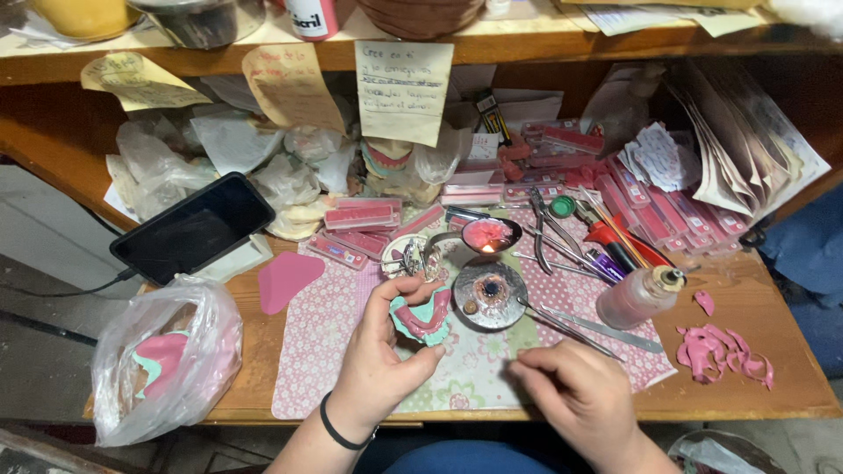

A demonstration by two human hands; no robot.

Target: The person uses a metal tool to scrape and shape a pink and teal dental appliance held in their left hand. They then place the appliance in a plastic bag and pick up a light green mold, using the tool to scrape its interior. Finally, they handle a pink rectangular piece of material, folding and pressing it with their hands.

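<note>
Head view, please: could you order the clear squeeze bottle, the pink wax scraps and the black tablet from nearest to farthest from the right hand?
1. Clear squeeze bottle, just above the right hand.
2. Pink wax scraps, at the table's right edge.
3. Black tablet, far left.

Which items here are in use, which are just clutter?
In use:
- green-and-pink dental model, held in left hand
- right hand, nothing visibly held
- round burner
- metal tools

Lying about:
- phone
- plastic bag
- pink wax scraps
- squeeze bottle
- paper notes
</note>
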